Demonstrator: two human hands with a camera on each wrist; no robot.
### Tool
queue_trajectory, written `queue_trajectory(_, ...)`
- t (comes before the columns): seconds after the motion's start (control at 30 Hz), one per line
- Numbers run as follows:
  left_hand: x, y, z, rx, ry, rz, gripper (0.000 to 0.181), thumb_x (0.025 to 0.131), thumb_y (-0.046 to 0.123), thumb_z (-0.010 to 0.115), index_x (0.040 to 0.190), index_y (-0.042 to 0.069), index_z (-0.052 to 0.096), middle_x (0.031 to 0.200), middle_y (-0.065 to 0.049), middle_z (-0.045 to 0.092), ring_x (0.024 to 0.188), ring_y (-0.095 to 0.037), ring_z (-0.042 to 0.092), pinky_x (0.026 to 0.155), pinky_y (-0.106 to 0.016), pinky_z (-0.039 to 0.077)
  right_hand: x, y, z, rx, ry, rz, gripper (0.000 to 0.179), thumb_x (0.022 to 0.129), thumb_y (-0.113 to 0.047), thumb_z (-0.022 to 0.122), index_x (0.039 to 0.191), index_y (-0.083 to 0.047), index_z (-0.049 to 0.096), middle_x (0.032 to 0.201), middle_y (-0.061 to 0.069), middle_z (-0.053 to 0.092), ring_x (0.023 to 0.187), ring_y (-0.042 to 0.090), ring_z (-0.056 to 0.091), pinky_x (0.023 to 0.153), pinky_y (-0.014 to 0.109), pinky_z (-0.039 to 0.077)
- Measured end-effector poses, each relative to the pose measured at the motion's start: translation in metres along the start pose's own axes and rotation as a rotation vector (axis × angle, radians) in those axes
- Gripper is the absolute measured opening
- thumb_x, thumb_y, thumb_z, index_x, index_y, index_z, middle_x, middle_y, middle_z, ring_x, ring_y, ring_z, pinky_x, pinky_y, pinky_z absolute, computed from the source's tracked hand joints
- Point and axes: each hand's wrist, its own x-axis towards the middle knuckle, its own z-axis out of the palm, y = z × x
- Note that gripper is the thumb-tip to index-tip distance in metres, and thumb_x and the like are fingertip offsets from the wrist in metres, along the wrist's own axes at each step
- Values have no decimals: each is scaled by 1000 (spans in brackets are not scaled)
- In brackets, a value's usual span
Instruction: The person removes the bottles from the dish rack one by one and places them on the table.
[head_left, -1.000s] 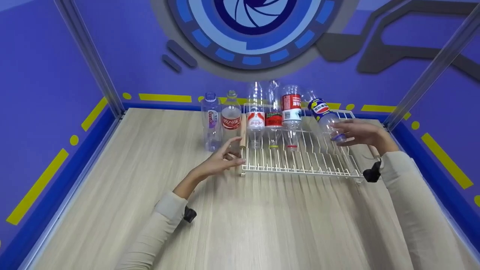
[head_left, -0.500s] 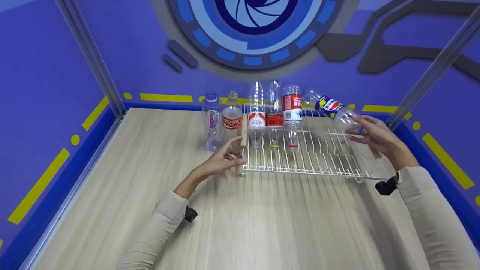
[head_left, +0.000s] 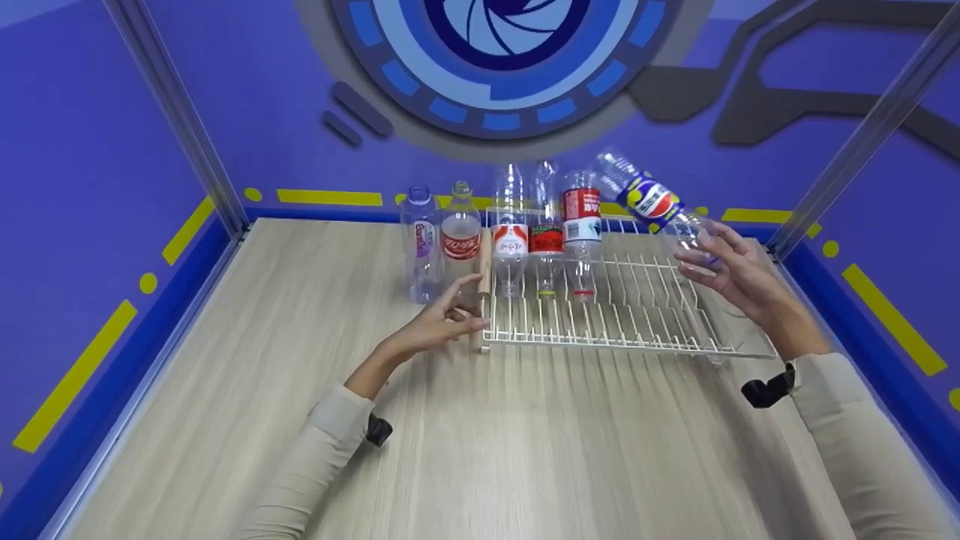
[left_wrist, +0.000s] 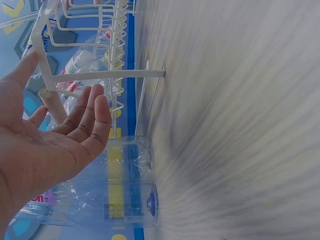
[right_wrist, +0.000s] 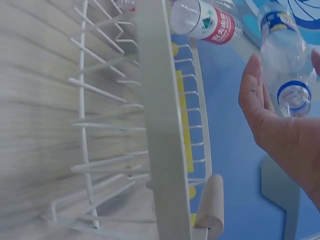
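Note:
My right hand (head_left: 739, 271) holds a clear plastic bottle (head_left: 654, 201) by its neck end, which has a blue ring. The bottle has a blue label and is tilted, base up and to the left, above the right part of a white wire dish rack (head_left: 611, 345). In the right wrist view the bottle's open mouth (right_wrist: 296, 104) points down towards the palm. My left hand (head_left: 433, 324) is at the rack's front left corner. Its thumb touches the rack's frame (left_wrist: 42, 55), with the other fingers loosely bent near the wooden handle (head_left: 485, 266).
Three clear bottles stand neck-down in the rack: one with a white-and-red label (head_left: 511, 240), one with a red-and-green label (head_left: 546, 240), one with a red-and-white label (head_left: 582, 214). Left of the rack stand a purple-tinted bottle (head_left: 421, 244) and a red-labelled bottle (head_left: 460, 236), both upright.
My right hand moved right, then slightly back left, carrying the bottle. The bottle's base has risen clear of the rack's back edge. My left hand has stayed put.

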Motion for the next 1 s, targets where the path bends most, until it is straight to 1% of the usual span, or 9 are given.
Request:
queue_trajectory(0.1, 1, 0, 0, -21, -4, 3, 79, 98, 26, 70, 161, 33, 22, 131, -19, 62, 111, -27, 63, 87, -49, 50, 0, 4, 7, -75, -60, 0, 38, 108, -6, 45, 142, -19, 53, 126, 8, 63, 104, 25, 73, 92, 37, 60)
queue_trajectory(0.2, 2, 1, 0, -35, -10, 8, 78, 98, 25, 70, 161, 33, 23, 134, -22, 61, 112, -28, 62, 91, -56, 49, -1, 8, 14, -145, -116, -3, 44, 107, -1, 43, 147, -19, 51, 129, 7, 61, 108, 23, 71, 93, 37, 60)
queue_trajectory(0.3, 2, 1, 0, -30, -6, 9, 79, 97, 28, 71, 160, 33, 24, 136, -22, 60, 113, -29, 61, 94, -57, 49, -2, 11, 21, -212, -151, -6, 48, 106, 2, 44, 150, -17, 49, 134, 6, 56, 113, 21, 68, 95, 37, 59)
queue_trajectory(0.43, 1, 4, 0, -2, 9, -5, 79, 96, 31, 72, 160, 33, 26, 134, -20, 59, 114, -29, 60, 95, -58, 50, -3, 14, 29, -267, -166, 16, 51, 104, 4, 48, 151, -15, 47, 139, 7, 50, 116, 21, 66, 97, 37, 58)
queue_trajectory(0.63, 0, 14, -2, 90, 24, 11, 80, 95, 32, 73, 161, 24, 28, 135, -18, 59, 118, -31, 60, 92, -45, 54, -7, 17, 38, -324, -167, 38, 56, 100, 8, 53, 151, -16, 49, 138, 6, 48, 110, 19, 68, 98, 38, 57)
queue_trajectory(0.77, 2, 24, -4, 114, 97, 19, 80, 94, 33, 75, 159, 20, 31, 138, -15, 56, 119, -30, 58, 92, -39, 53, -9, 20, 43, -339, -176, 62, 56, 99, 8, 55, 147, -19, 52, 134, 7, 51, 109, 20, 68, 97, 37, 58)
queue_trajectory(0.83, 3, 30, -4, 113, 138, 47, 78, 94, 32, 75, 158, 18, 34, 138, -14, 54, 120, -29, 57, 92, -39, 53, -10, 23, 45, -340, -190, 69, 56, 98, 9, 55, 146, -20, 53, 131, 8, 54, 110, 21, 68, 97, 37, 58)
queue_trajectory(0.9, 4, 37, -4, 110, 159, 94, 76, 94, 30, 75, 157, 17, 36, 139, -16, 53, 120, -29, 56, 93, -39, 52, -11, 25, 48, -342, -206, 75, 57, 97, 10, 56, 146, -19, 53, 129, 9, 56, 111, 21, 67, 97, 37, 58)
queue_trajectory(1.0, 4, 47, -3, 108, 137, 167, 73, 94, 27, 75, 157, 19, 39, 143, -17, 51, 124, -31, 55, 94, -42, 53, -12, 29, 54, -356, -231, 87, 61, 95, 12, 57, 148, -19, 51, 130, 9, 54, 114, 20, 64, 98, 38, 57)
